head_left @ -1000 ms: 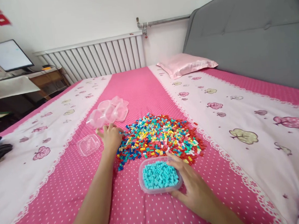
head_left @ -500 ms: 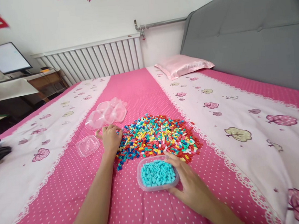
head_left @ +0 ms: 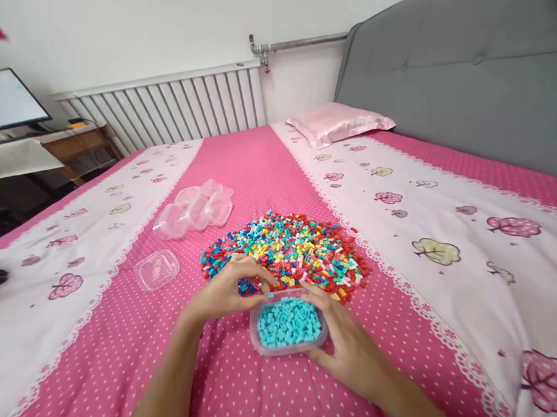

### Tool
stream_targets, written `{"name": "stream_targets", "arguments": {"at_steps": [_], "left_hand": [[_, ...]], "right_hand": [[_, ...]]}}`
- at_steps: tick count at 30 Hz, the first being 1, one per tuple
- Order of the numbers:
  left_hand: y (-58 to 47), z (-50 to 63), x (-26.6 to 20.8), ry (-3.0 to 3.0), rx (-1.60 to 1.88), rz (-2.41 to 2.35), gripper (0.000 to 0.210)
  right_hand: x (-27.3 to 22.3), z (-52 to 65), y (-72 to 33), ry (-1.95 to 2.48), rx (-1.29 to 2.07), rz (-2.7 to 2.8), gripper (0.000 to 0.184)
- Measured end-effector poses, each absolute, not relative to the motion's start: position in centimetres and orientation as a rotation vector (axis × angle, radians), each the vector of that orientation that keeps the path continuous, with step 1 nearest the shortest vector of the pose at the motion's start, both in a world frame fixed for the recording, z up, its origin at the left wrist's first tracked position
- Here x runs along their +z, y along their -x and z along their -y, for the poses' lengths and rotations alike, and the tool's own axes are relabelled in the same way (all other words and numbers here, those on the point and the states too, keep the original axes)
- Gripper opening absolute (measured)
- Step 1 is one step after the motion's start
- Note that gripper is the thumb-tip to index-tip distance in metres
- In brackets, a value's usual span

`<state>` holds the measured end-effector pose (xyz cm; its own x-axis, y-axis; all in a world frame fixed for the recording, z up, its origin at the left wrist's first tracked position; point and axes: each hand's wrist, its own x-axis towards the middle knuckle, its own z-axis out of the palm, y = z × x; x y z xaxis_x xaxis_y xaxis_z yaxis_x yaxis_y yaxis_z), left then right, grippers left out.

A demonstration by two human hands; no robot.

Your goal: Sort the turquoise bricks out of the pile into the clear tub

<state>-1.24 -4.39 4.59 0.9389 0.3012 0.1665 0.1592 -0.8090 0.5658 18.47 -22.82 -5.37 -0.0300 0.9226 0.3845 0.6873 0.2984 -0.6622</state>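
A clear plastic container (head_left: 289,349) full of light-blue toy bricks (head_left: 289,322) rests on the pink bedspread. My right hand (head_left: 343,332) grips its right side, fingers at the far rim and thumb at the near one. Over the container's far left edge, my left hand (head_left: 231,286) has thumb and fingertips together in a pinch, with a small light-blue brick (head_left: 269,294) showing at the tips. Just beyond both hands spreads a pile of mixed-colour bricks (head_left: 305,242), its near left part covered by my left hand.
A clear lid (head_left: 158,270) lies flat to the left. Several empty clear containers (head_left: 194,208) sit behind it, left of the pile. Farther back are a pink pillow (head_left: 339,123), a grey headboard (head_left: 460,66) and a radiator (head_left: 169,108). A monitor (head_left: 2,98) stands at far left.
My left hand has come from the left edge of the brick pile, right and nearer, to the container's far rim. My right hand keeps its grip on the container.
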Motion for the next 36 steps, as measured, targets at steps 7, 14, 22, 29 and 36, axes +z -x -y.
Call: {"name": "stream_targets", "arguments": {"at_steps": [7,14,22,29,36], "left_hand": [[1.2,4.5,4.2,-2.65,0.174,-0.335,0.008],[1.3,4.8,4.1,-2.745,0.137,-0.333,0.011],[1.6,4.7,4.5,-2.699,0.126,-0.354,0.012],[0.8,5.5,4.2,-2.7,0.116,-0.412,0.007],[1.1,5.5,4.4,-2.607,0.136,-0.391,0.022]], "right_hand": [[-5.2,22.8,-18.4,1.442,0.398,1.778,0.064],[-5.1,22.8,-18.5,1.451,0.406,1.786,0.063],[-5.3,22.8,-18.4,1.453,0.385,1.786,0.062],[-5.3,22.8,-18.4,1.462,0.376,1.783,0.062],[-5.1,22.8,-18.4,1.458,0.369,1.779,0.062]]}}
